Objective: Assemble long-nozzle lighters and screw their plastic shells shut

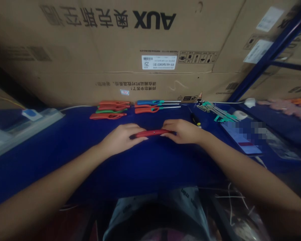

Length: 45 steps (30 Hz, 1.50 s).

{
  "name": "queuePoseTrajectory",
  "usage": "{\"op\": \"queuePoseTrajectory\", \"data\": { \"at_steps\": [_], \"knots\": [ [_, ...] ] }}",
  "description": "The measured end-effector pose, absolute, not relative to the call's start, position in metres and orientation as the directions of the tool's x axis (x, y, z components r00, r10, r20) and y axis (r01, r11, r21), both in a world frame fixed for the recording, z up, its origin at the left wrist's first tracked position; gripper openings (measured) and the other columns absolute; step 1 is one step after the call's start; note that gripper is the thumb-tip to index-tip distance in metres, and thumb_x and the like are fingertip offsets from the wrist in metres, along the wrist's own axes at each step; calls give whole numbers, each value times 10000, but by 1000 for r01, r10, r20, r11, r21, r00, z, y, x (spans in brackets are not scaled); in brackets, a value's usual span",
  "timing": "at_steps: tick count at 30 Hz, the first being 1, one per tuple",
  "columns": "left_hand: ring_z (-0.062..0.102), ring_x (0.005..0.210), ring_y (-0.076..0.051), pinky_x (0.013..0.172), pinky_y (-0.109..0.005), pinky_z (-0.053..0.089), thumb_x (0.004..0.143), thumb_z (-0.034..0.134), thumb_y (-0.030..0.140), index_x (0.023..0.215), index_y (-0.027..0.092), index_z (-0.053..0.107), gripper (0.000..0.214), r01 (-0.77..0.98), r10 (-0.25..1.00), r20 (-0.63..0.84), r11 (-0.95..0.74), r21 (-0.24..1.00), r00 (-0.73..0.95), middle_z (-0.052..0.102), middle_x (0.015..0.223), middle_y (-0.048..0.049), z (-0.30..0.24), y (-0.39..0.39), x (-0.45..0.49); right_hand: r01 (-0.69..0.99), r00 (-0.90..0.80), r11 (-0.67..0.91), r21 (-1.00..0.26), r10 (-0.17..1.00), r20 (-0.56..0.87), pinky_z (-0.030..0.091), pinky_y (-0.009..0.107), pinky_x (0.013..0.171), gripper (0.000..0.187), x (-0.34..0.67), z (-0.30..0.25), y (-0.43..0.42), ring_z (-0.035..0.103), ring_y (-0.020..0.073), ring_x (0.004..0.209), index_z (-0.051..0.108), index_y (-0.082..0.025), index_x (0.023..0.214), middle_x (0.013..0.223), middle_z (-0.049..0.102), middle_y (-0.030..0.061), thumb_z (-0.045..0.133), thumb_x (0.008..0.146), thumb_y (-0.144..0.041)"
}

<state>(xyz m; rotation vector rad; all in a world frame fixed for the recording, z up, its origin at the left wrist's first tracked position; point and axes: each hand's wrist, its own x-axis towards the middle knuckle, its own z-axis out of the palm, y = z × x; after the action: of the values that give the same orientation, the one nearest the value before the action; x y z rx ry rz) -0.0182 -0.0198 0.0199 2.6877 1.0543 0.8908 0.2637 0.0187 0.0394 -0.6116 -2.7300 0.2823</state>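
Above the blue table, a red lighter handle [153,133] is held level between my two hands. My left hand [122,138] pinches its left end, and my right hand [182,131] grips its right end. Both ends are partly hidden by fingers. Behind my left hand lies a group of orange and green lighter handles [110,110] without metal tubes. Farther right, blue and orange lighters with metal tubes [157,106] lie side by side. A black and yellow screwdriver [195,118] rests just beyond my right hand.
Loose metal tubes with teal parts [217,110] are piled at the back right, near a white roll [240,115]. A phone [243,139] lies beside my right forearm. A large cardboard box [102,60] forms the back wall, with a blue metal post [263,53] at right.
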Motion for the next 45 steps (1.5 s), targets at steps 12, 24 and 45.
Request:
{"op": "queuePoseTrajectory", "data": {
  "at_steps": [12,24,45],
  "knots": [
    [710,865,-196,826,-312,560,968,623,331,1117,153,720,251,562,588,548,-792,240,595,757,994,-81,23,-19,-24,358,-835,903,-239,424,351,524,318,797,267,269,38,26,641,187,851,706,-129,1052,976,675,109,551,997,-340],
    [705,848,-190,726,-282,553,976,598,374,1074,176,724,254,617,654,529,-736,279,540,749,977,-59,26,-15,-28,477,-797,873,-99,478,370,413,280,670,305,280,41,33,598,167,721,698,-137,937,846,672,78,535,1005,-385],
    [708,785,-160,705,-262,511,981,577,426,1051,234,733,256,607,617,432,-774,182,658,755,922,1,28,-28,-19,224,-862,806,-547,426,274,499,258,727,336,254,39,9,646,136,828,650,-167,1258,1114,712,90,583,985,-350]
  ]
}}
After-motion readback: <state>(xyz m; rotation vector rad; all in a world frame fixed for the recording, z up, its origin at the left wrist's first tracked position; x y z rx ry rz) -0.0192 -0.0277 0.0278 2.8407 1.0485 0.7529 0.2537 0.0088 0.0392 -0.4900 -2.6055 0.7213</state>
